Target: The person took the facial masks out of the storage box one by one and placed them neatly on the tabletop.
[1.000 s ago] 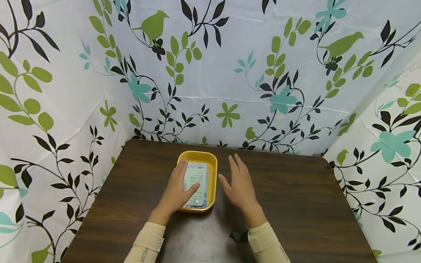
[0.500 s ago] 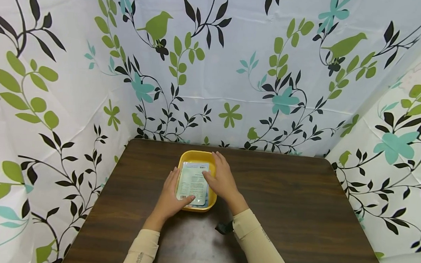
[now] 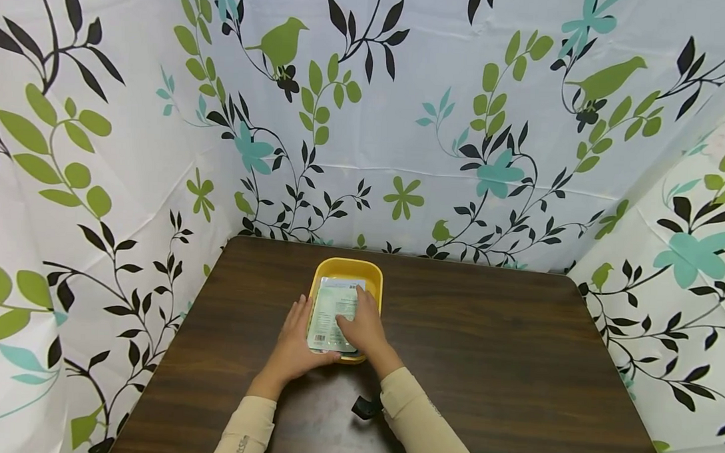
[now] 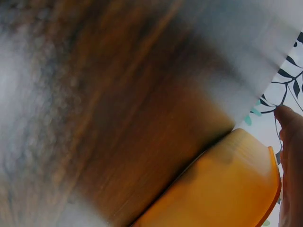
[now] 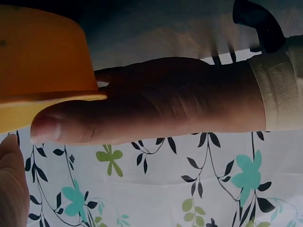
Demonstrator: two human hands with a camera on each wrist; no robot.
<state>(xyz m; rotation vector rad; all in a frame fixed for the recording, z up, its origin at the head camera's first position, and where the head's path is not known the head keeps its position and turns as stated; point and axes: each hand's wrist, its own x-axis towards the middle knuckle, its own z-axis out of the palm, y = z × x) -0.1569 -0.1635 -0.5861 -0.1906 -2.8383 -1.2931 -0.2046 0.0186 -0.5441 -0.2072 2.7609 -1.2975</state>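
In the head view a yellow tray (image 3: 377, 275) stands on the table with flat, pale green printed packets (image 3: 329, 312) inside, the top one lying over a bluish one. My left hand (image 3: 293, 351) lies along the tray's left side, fingers extended, thumb reaching across the near edge. Over the tray's right part is my right hand (image 3: 363, 328), with thumb and index finger spread above the packets. The right wrist view has its thumb (image 5: 61, 125) near the tray's rim, while the other fingers are mostly hidden. Whether the right fingertips touch a packet I cannot tell.
The dark wooden table (image 3: 484, 351) extends widely to the right of the tray. A white curtain (image 3: 366, 120) with leaves, birds and flowers encloses its back and sides. A small black object (image 3: 366, 408) sits by the right cuff.
My right hand has moved left from beside the tray to above the packets. My left hand has drawn back slightly toward the tray's near left corner, uncovering more of the top packet.
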